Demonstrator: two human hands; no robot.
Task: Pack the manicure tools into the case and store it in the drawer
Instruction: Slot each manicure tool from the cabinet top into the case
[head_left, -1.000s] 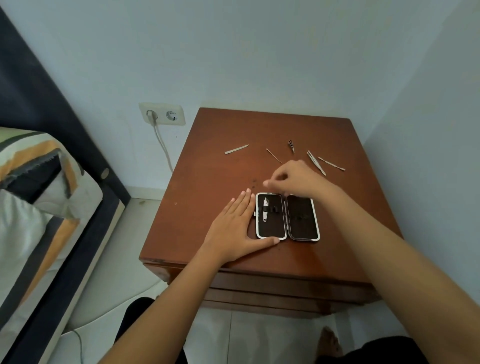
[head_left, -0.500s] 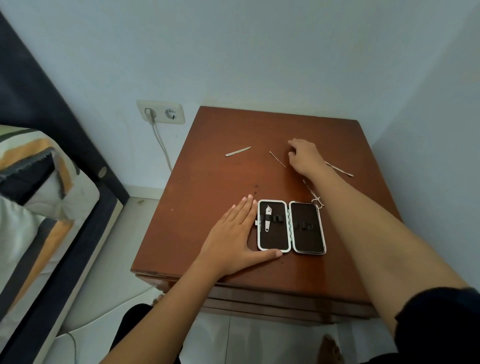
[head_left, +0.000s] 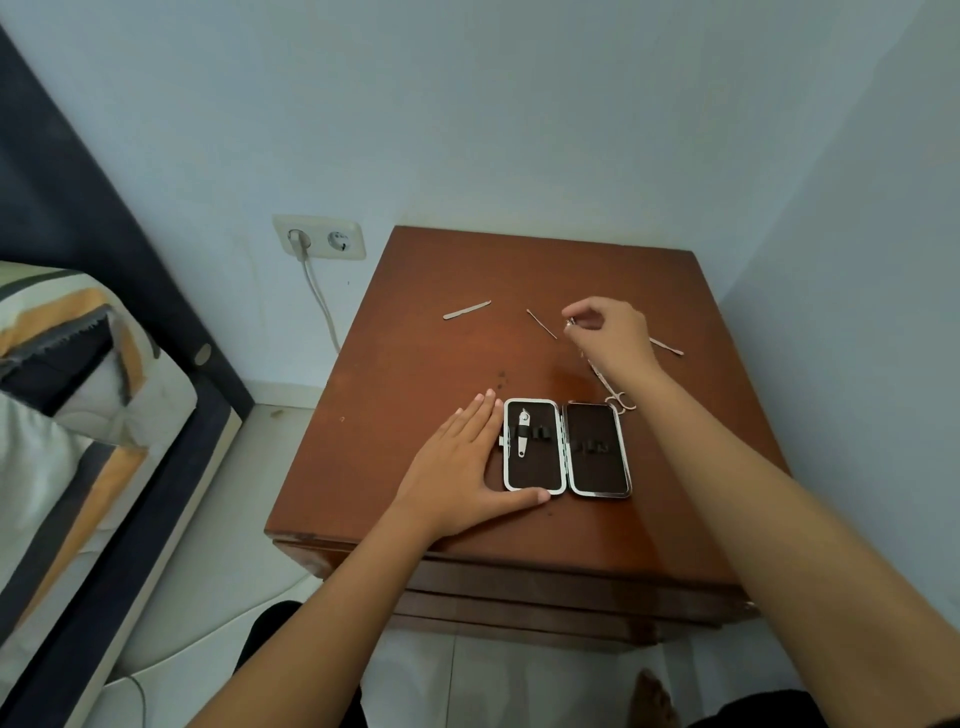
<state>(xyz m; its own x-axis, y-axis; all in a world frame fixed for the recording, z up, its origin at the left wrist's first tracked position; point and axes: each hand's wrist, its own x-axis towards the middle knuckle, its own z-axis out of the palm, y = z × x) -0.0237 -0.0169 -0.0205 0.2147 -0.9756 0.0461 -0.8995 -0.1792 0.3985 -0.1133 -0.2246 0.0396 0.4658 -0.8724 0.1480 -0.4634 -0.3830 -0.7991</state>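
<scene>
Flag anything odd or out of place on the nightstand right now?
Nothing damaged or spilled. The case lies open and square, one tool strapped in its left half. The scissors lie askew, their loops touching the case's far right corner. Other loose tools sit scattered farther back. The right hand pinches a small tool; its type is unclear.

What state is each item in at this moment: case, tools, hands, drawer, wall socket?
Case: open flat on the nightstand.
Nail clipper: strapped into the case's left half.
Nail file: loose on top.
Thin pick: loose on top.
Scissors: loose, beside the case.
Left hand: flat, steadying the case.
Right hand: pinching a small tool.
Drawer: closed.
Wall socket: one plug inserted.
</scene>
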